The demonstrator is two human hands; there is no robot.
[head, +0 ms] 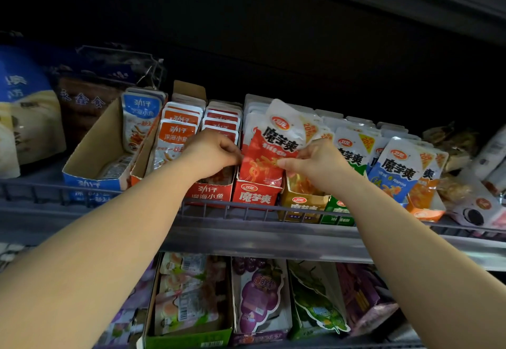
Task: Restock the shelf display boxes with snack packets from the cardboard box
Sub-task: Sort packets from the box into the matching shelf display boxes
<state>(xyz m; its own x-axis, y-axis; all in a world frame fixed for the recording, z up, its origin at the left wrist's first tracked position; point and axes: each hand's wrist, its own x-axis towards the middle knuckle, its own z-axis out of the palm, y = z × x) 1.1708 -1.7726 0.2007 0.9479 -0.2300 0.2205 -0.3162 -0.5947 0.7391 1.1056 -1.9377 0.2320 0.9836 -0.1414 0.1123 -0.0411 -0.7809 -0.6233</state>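
Observation:
A red and white snack packet point(269, 146) stands tilted in the red display box point(256, 195) on the upper shelf. My left hand point(212, 154) pinches the packet's left edge with curled fingers. My right hand point(317, 162) pinches its right edge. More white packets stand packed behind it. The cardboard box is not in view.
Left of the red box stand a red fish-snack box point(209, 192), an orange one and a half-empty blue box point(93, 181). To the right are yellow point(302, 206), green and blue-packet boxes. A wire rail point(246, 207) fronts the shelf. Jelly packets fill the lower shelf.

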